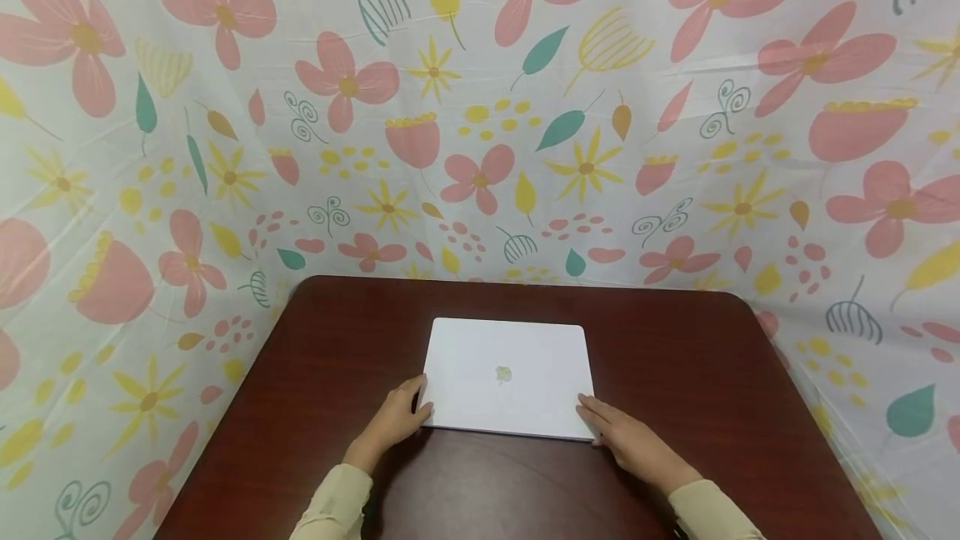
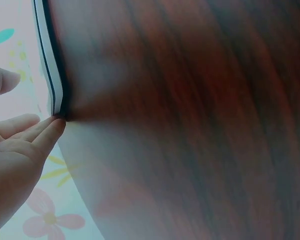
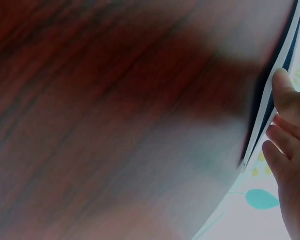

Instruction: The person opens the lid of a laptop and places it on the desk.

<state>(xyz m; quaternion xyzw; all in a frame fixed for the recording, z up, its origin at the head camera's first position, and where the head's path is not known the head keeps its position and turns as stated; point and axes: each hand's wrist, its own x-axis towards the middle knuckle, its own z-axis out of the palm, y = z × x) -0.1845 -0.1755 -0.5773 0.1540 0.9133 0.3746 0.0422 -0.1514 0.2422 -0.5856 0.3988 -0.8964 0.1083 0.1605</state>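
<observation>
A silver laptop (image 1: 517, 348) with an apple logo on its lid lies flat on the dark wooden table. At its left edge, near the front corner, is my left hand (image 1: 393, 415). In the left wrist view, straight fingers (image 2: 52, 132) touch the laptop corner (image 2: 55, 95) while the thumb stands apart. My right hand (image 1: 633, 440) is at the front right corner, fingertips over the lid. In the right wrist view, the thumb of the right hand (image 3: 295, 145) sits against the laptop's front edge (image 3: 267, 95), where a dark gap shows between two pale layers.
The reddish-brown table (image 1: 345, 323) has rounded far corners and reaches past the laptop on all sides. A white curtain (image 1: 450, 190) with pink flowers and yellow and green leaves hangs behind it and along both sides.
</observation>
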